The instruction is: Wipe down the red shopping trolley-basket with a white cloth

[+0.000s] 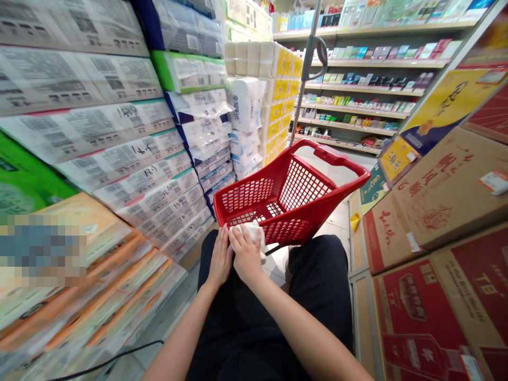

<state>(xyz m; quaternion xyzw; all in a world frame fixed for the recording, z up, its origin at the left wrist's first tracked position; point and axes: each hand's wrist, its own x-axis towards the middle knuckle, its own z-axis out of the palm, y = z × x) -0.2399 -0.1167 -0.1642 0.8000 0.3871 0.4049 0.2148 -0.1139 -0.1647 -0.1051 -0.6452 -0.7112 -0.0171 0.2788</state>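
Cloth, white and bunched, lies beneath your right hand, whose bent fingers hold it against the near left end of a red shopping basket. Your left hand is just beside it, fingers straight and close together, resting at that same left corner of the basket; whether it also touches the cloth, you cannot tell from here. The basket stands just beyond your knees, tilted, with its perforated walls in view and its long handle raised toward the far right. Your dark trousers show on both sides of your forearms.

On your left, white packs are piled high, several with handwritten numbers, and orange packs lie nearer to you. Beyond them rises a stack of yellow-sided packs. A metal pole with a grey grip leans beyond the basket. Cardboard cartons line your right, while shelves of small boxes and bottles fill the far side.
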